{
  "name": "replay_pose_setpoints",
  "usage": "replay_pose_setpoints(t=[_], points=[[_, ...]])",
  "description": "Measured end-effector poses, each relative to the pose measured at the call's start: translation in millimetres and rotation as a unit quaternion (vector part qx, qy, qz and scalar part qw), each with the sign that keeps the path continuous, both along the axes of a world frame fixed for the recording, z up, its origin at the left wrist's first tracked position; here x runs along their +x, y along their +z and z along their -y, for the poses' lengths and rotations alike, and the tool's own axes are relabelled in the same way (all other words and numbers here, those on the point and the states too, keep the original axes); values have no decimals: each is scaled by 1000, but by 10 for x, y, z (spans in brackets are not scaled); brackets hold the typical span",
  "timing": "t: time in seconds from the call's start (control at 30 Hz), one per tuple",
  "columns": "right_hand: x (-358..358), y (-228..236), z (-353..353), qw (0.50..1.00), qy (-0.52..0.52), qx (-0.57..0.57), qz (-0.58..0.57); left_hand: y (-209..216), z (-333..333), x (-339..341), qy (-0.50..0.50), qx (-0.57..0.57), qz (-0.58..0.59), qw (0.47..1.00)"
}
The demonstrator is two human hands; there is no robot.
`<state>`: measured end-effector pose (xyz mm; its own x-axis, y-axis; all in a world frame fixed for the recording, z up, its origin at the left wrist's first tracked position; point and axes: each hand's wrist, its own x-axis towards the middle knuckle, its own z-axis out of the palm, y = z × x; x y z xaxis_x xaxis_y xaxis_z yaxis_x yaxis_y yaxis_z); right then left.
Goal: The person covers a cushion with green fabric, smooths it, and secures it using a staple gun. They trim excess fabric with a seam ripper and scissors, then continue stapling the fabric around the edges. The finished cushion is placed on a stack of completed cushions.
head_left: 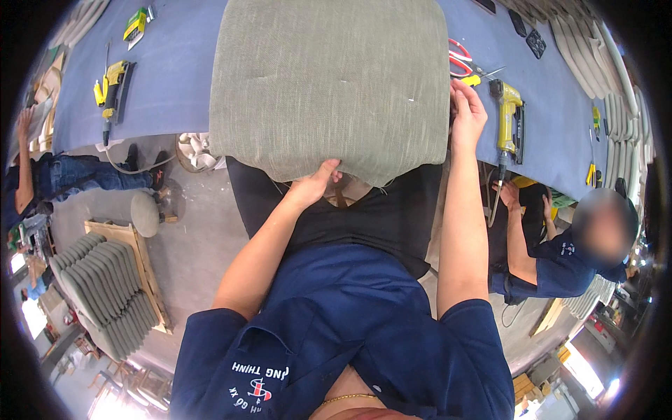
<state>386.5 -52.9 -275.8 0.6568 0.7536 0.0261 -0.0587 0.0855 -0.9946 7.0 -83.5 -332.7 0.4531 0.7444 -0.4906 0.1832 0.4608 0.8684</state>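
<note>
While the left hand point(315, 183) pinches its front edge, the gray pad point(329, 84) overhangs the near edge of the tabletop point(175, 77).
The left fingers are clamped on the cloth point(395, 162); the right hand point(467, 117) is at the pad's right side, its fingers bent, though I cannot tell whether they grip. The pad looks light, soft and hardly slippery, perhaps stiffer beneath; its 2 sides should give the surest hold, as the frayed front cloth may pull loose.
</note>
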Motion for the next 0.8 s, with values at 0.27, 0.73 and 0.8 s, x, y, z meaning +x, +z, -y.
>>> replay_pose_setpoints(t=[0.27,0.73,0.8], points=[[-529,279,453,993,-87,-26,75,-2,56,33,7,19,-23,1000],[-1723,-398,1534,910,236,-41,-337,-146,-65,-94,-97,80,-121,985],[-1768,-459,1438,912,203,-14,-356,33,-38,-28,-83,73,-146,983]])
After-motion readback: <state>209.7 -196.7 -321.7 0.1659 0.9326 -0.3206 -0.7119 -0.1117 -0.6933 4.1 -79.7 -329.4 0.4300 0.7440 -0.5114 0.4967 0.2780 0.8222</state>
